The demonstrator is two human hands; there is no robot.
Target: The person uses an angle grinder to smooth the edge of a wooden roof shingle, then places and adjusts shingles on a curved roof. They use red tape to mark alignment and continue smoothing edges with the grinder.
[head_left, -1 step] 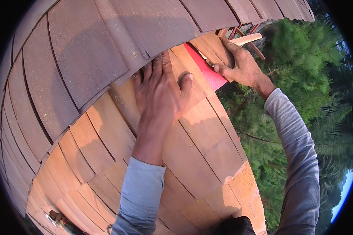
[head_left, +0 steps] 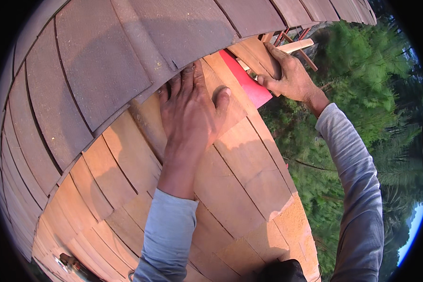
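My left hand [head_left: 191, 105] lies flat on the lighter wooden shingles [head_left: 232, 197], its thumb held apart. Its fingertips reach under the lower edge of the darker upper shingles [head_left: 183, 33], so their ends are partly hidden. At the right edge of the roof, my right hand [head_left: 293, 75] grips a wooden shingle [head_left: 254, 54] between thumb and fingers. The far end of that shingle goes out of sight beneath the overhanging upper course. Between the two hands, a strip of red sheet [head_left: 249, 84] shows beside the light shingle under my left hand.
Beyond my right hand, a pale wooden batten [head_left: 296, 46] and thin red rods stick out under the upper roof. The roof's right edge drops off toward green trees [head_left: 362, 89]. A dark tool [head_left: 75, 265] lies at the lower left. Something black [head_left: 282, 271] shows at the bottom.
My right hand and the shingle in it have shifted very slightly, and a little more of the red sheet shows. My left hand has hardly moved.
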